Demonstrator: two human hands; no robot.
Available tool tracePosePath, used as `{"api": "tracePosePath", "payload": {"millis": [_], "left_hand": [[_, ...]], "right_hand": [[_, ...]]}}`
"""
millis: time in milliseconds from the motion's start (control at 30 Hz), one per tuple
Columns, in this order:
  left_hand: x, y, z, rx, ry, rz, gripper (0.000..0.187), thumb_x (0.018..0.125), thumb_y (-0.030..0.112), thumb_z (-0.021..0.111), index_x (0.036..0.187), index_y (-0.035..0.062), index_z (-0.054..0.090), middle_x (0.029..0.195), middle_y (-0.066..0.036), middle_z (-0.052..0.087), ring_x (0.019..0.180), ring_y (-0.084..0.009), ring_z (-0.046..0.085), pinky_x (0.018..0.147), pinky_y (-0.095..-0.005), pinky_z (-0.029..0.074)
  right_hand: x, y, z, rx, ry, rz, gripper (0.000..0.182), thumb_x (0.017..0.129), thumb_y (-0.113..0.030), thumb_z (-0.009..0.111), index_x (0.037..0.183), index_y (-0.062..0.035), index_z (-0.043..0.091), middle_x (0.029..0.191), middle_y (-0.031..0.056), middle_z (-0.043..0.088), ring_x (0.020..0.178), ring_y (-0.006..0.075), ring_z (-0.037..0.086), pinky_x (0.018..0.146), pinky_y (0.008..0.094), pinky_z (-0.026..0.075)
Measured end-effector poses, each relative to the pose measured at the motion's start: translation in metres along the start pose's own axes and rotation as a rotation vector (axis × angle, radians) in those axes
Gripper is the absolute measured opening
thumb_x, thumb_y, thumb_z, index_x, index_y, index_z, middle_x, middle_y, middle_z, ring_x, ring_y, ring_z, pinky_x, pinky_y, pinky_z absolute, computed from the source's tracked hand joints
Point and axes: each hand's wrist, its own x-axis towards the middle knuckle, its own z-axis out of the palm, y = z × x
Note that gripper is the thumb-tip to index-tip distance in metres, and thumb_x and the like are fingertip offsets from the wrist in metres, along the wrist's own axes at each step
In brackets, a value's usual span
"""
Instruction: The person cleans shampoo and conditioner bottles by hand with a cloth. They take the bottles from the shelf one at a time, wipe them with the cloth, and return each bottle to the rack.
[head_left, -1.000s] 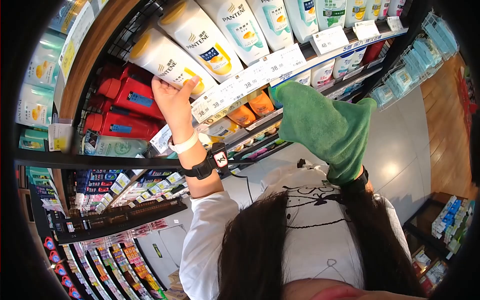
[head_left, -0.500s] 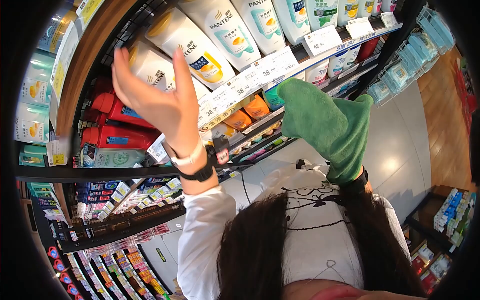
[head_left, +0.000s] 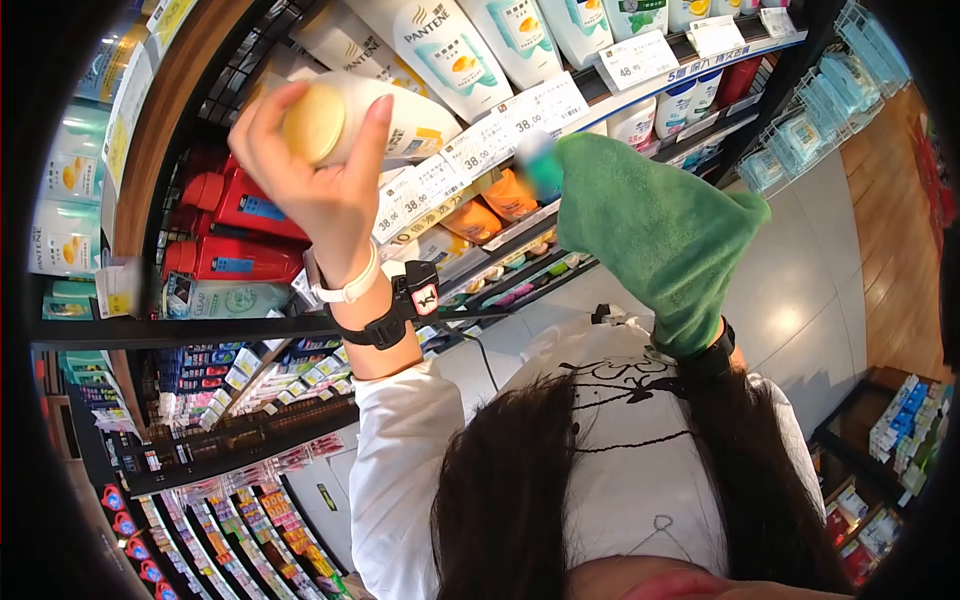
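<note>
My left hand is closed around the upper end of a white Pantene bottle with a pale gold cap. The bottle leans out of the shelf row, its cap toward me. A green cloth mitt covers my right hand, hiding the fingers. The mitt is held in front of the lower shelf edge, close to a blurred white and teal patch that I cannot make out. Another white Pantene bottle stands upright behind, among several in the row.
Price tags line the shelf edge. Red bottles lie at the left, and orange packs sit on the shelf below. Wire baskets hang at the shelf end on the right. A black shelf edge runs across the left.
My left hand, open before with fingers spread in front of the bottles, has closed on a Pantene bottle and tipped it toward me. The green mitt has shifted slightly and spread wider.
</note>
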Motion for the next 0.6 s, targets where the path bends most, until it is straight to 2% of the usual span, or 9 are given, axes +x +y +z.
{"api": "tracePosePath", "payload": {"millis": [100,133,233,333,433,467,533,567,600], "left_hand": [[-0.001,0.007,-0.031,0.047,0.196,-0.007,0.058,0.061,0.02,0.078,0.103,-0.0011,0.044,0.099,-0.01,0.043,0.086,-0.021,0.049,0.076,-0.0296,0.043],[0.006,0.02,-0.027,-0.28,0.421,-0.05,0.056,0.063,0.019,0.076,0.102,-0.0018,0.043,0.094,-0.011,0.049,0.077,-0.0208,0.056,0.069,-0.0292,0.05],[0.019,0.064,-0.046,-0.559,0.511,-0.435,0.047,0.068,0.012,0.07,0.103,-0.0018,0.043,0.08,-0.011,0.057,0.062,-0.018,0.058,0.061,-0.0262,0.052],[-0.007,0.044,-0.05,-0.712,0.234,-0.642,0.04,0.071,0.009,0.067,0.103,-0.0007,0.045,0.083,-0.011,0.057,0.066,-0.0164,0.057,0.06,-0.0248,0.05],[-0.032,0.064,-0.014,-0.808,0.196,-0.839,0.033,0.076,0.008,0.062,0.104,0.0004,0.046,0.087,-0.009,0.057,0.075,-0.0144,0.057,0.065,-0.0248,0.048],[-0.045,0.065,-0.009,-1.073,0.174,-0.945,0.035,0.077,0.009,0.062,0.106,0.0003,0.045,0.088,-0.009,0.056,0.075,-0.0148,0.058,0.065,-0.0254,0.048],[-0.077,0.083,-0.007,-1.271,-0.14,-1.242,0.044,0.079,0.025,0.06,0.109,-0.0026,0.043,0.092,-0.014,0.058,0.079,-0.0211,0.06,0.067,-0.03,0.05],[-0.089,0.101,0.0,-1.168,-0.135,-1.324,0.051,0.086,0.039,0.044,0.112,-0.005,0.045,0.095,-0.019,0.059,0.078,-0.0265,0.061,0.069,-0.0333,0.05],[-0.096,0.104,0.002,-1.096,-0.207,-1.257,0.054,0.086,0.04,0.044,0.115,-0.0048,0.043,0.097,-0.019,0.058,0.084,-0.0278,0.06,0.072,-0.0341,0.05]], "right_hand": [[-0.002,0.004,0.006,-0.122,-0.066,0.023,0.044,0.077,-0.009,0.061,0.115,0.0034,0.042,0.106,0.0075,0.054,0.094,0.0118,0.052,0.082,0.0271,0.043],[-0.001,0.006,0.009,-0.192,-0.102,0.034,0.044,0.077,-0.009,0.061,0.115,0.0034,0.042,0.106,0.0074,0.054,0.095,0.0118,0.051,0.082,0.0271,0.043],[0.001,0.017,0.018,-0.418,-0.218,0.069,0.044,0.078,-0.009,0.061,0.116,0.0035,0.042,0.106,0.0074,0.054,0.095,0.0117,0.051,0.082,0.0271,0.043],[-0.003,0.032,0.025,-0.577,-0.311,0.119,0.044,0.078,-0.009,0.061,0.116,0.0036,0.042,0.107,0.0073,0.054,0.095,0.0116,0.051,0.082,0.027,0.042],[-0.014,0.04,0.026,-0.517,-0.316,0.248,0.045,0.078,-0.008,0.061,0.116,0.0036,0.042,0.107,0.0072,0.053,0.096,0.0114,0.051,0.083,0.027,0.042],[-0.018,0.039,0.026,-0.436,-0.304,0.312,0.045,0.079,-0.009,0.06,0.117,0.0032,0.041,0.108,0.0064,0.053,0.097,0.0112,0.05,0.084,0.0267,0.041],[-0.028,0.036,0.027,-0.271,-0.268,0.438,0.045,0.08,-0.01,0.059,0.119,0.0023,0.04,0.109,0.0048,0.053,0.099,0.0108,0.049,0.087,0.0261,0.039],[-0.029,0.034,0.03,-0.292,-0.229,0.436,0.043,0.081,-0.011,0.059,0.118,0.0023,0.041,0.108,0.0052,0.053,0.098,0.0109,0.049,0.086,0.0262,0.039],[-0.03,0.031,0.034,-0.315,-0.191,0.43,0.042,0.082,-0.012,0.058,0.118,0.0023,0.041,0.108,0.0056,0.054,0.098,0.011,0.049,0.086,0.0264,0.04]]}}
